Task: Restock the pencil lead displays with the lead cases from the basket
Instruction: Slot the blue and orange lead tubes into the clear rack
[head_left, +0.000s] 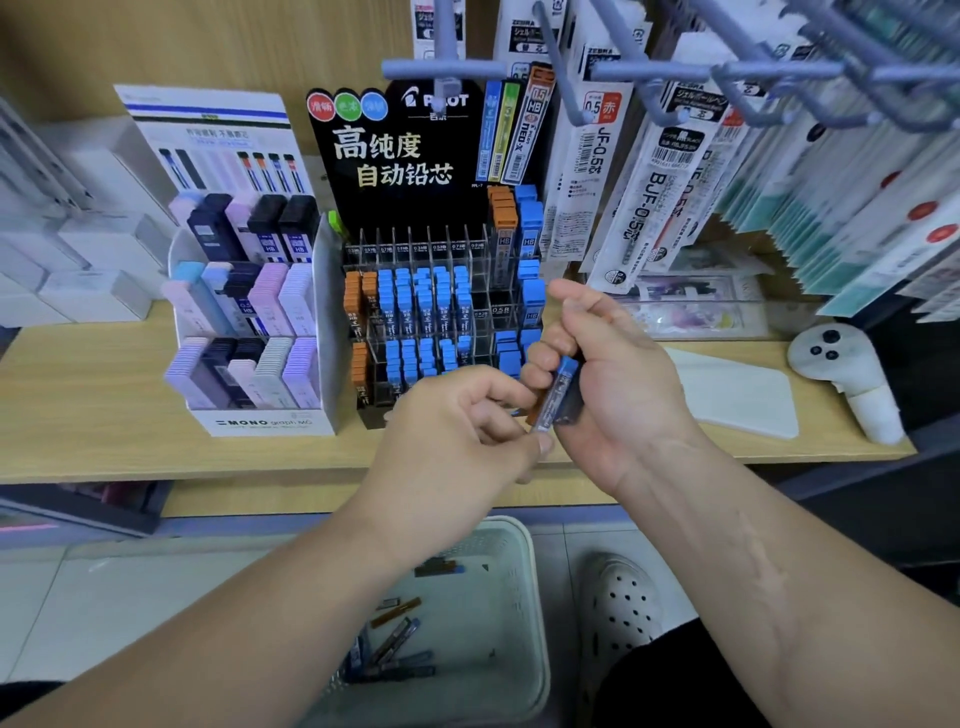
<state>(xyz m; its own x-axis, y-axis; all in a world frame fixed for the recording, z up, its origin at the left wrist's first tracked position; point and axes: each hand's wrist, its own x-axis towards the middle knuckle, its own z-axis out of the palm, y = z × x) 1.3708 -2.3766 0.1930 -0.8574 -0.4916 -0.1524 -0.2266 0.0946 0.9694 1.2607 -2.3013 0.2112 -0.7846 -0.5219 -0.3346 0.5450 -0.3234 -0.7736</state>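
Above basket (536, 597), right hand (618, 374) grips lead cases (558, 395), left hand (452, 426) pinching one.

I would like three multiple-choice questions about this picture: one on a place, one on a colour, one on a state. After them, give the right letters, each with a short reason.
1. Where does the basket stand?
A. on a chair
B. on the floor, below the shelf
C. on a hook

2. Most caps in the clear rack are:
A. blue
B. green
C. red

3. The right hand:
A. hangs empty
B. points at the wall
C. holds lead cases

Answers:
1 B: the basket sits on the tiles beside the shoe.
2 A: blue fills most slots and orange only a few.
3 C: its fingers curl round the cases.
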